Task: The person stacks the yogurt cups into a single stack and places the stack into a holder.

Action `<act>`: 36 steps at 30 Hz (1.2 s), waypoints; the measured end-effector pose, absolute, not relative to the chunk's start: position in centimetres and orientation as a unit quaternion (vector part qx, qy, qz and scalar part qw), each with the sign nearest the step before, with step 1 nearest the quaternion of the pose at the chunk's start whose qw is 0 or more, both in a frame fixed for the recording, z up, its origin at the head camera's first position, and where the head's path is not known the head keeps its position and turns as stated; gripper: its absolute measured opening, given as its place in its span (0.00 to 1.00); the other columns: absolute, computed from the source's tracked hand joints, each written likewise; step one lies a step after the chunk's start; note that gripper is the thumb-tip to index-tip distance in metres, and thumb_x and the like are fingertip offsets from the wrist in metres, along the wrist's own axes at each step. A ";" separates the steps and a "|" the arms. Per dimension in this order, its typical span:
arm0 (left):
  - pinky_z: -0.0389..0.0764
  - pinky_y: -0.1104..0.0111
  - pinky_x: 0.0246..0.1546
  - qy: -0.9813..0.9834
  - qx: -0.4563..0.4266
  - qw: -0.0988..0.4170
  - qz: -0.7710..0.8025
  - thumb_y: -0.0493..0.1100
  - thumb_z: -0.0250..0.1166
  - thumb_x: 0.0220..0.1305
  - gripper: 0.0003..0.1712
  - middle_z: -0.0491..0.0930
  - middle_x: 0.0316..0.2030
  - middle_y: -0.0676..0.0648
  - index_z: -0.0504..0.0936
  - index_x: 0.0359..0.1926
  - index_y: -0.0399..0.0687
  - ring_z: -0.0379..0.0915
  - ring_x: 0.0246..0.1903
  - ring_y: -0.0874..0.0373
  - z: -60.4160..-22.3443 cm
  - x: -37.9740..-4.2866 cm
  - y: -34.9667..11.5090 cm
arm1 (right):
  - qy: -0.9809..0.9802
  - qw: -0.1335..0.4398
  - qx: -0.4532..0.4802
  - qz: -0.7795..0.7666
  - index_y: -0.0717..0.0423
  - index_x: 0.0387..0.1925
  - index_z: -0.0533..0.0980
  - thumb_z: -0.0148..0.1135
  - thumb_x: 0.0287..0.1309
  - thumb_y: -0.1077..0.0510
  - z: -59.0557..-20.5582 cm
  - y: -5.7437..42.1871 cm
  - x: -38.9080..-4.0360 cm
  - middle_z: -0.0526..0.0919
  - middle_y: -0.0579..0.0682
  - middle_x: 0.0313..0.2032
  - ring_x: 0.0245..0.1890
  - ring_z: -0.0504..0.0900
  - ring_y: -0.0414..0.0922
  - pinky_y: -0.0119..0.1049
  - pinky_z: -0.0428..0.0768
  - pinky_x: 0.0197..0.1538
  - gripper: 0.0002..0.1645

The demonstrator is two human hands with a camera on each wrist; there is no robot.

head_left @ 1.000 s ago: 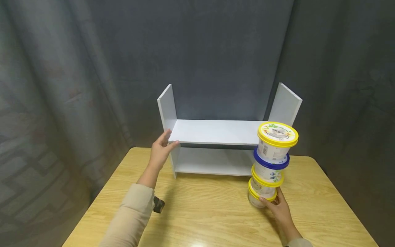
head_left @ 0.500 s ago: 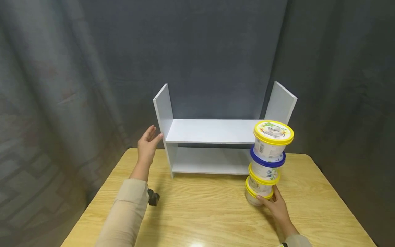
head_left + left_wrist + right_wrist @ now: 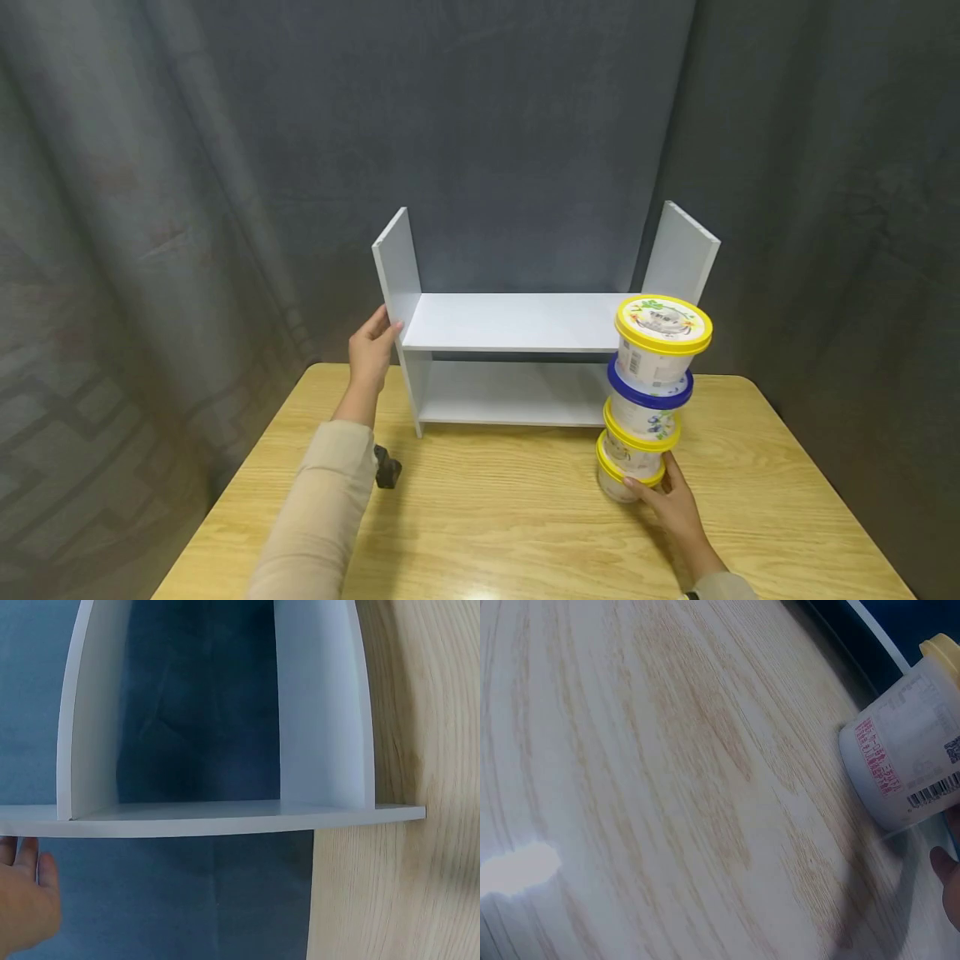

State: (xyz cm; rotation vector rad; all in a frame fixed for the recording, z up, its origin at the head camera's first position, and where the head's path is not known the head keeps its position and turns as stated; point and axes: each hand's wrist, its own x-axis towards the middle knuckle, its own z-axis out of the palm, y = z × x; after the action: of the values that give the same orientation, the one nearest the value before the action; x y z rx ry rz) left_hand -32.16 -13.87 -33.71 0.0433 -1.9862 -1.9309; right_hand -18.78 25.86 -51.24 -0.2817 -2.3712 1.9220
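A white two-tier shelf [image 3: 517,321] stands at the back of the table. My left hand [image 3: 369,354] is at the outer face of its left side panel [image 3: 397,262]; in the left wrist view its extended fingertips [image 3: 28,851] meet that panel. In front of the shelf's right end rises a leaning stack of several white tubs, with yellow lids except for one blue-lidded tub [image 3: 651,387] below the top tub [image 3: 663,325]. Low on the stack, my right hand [image 3: 671,504] holds the bottom tub [image 3: 613,485], thumb in front and fingers around its right side.
The wooden table [image 3: 510,508] extends in front of the shelf. A small dark device [image 3: 387,468] shows beside the left sleeve. Grey curtains [image 3: 525,125] hang close behind the shelf and on both sides.
My left hand first moved left, off the shelf's side panel, then came back right to touch its outer face. The right hand and the tubs stay put; the head view shifted slightly.
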 end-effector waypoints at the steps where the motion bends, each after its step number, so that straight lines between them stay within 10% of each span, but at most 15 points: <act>1: 0.62 0.67 0.54 -0.705 0.021 0.185 -0.684 0.39 0.60 0.55 0.26 0.66 0.54 0.44 0.67 0.57 0.43 0.60 0.55 0.55 -33.6 -32.2 -13.8 | -0.775 0.045 -0.092 0.624 0.50 0.65 0.32 0.63 0.46 0.52 -51.3 25.8 -18.8 0.45 0.67 0.62 0.59 0.44 0.64 0.56 0.48 0.58 0.59; 19: 0.68 0.70 0.49 -0.679 0.013 0.220 -0.700 0.33 0.59 0.55 0.24 0.69 0.52 0.42 0.69 0.54 0.40 0.66 0.50 0.56 -32.8 -32.8 -13.7 | -0.747 0.096 -0.100 0.650 0.51 0.66 0.40 0.66 0.43 0.55 -51.8 25.2 -18.6 0.53 0.66 0.59 0.58 0.53 0.60 0.48 0.58 0.57 0.56; 28: 0.68 0.70 0.49 -0.689 0.017 0.214 -0.693 0.33 0.58 0.55 0.24 0.69 0.52 0.42 0.69 0.55 0.42 0.65 0.51 0.55 -32.5 -32.6 -13.5 | -0.738 0.081 -0.129 0.657 0.49 0.66 0.42 0.66 0.43 0.57 -51.8 25.3 -18.8 0.57 0.57 0.58 0.55 0.57 0.48 0.12 0.62 0.41 0.54; 36: 0.68 0.69 0.49 -0.697 0.018 0.221 -0.682 0.33 0.58 0.56 0.24 0.68 0.53 0.42 0.68 0.55 0.41 0.65 0.51 0.55 -32.5 -32.6 -13.5 | -0.736 0.087 -0.135 0.657 0.51 0.65 0.43 0.67 0.41 0.58 -51.6 25.4 -18.8 0.58 0.59 0.58 0.57 0.56 0.51 0.34 0.59 0.57 0.55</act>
State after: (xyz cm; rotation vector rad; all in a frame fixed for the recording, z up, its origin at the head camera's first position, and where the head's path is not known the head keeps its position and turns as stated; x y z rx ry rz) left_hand -32.58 -13.47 -32.50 0.0486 -1.9256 -1.8862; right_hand -18.83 25.37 -51.61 -0.4035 -2.1926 1.9571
